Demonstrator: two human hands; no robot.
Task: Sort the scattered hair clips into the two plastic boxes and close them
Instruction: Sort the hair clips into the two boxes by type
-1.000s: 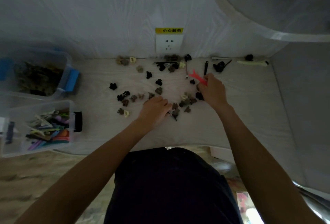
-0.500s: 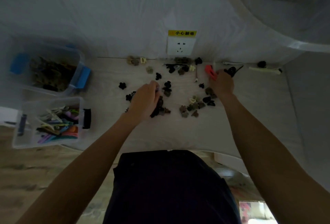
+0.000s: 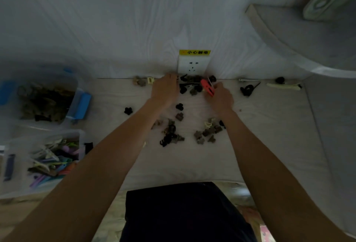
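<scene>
Behind both wrists, small clips [image 3: 207, 132] are lying gathered in piles. The left hand [image 3: 165, 92] is now reaching, fingers extended, to the far cluster; the right hand [image 3: 221, 98] is still pinching a red clip [image 3: 207, 87], so gathering is continuing. Both boxes [image 3: 57, 146], open, are sitting far left.

Both arms stretched fwd, nearly straight. Left hand [image 3: 166, 90] lies palm down w/ fingers extended, knuckles up. Right hand [image 3: 221, 98] has fingers curled, pinching a red clip [image 3: 207, 87] at fingertips, wrist slightly bent.
</scene>
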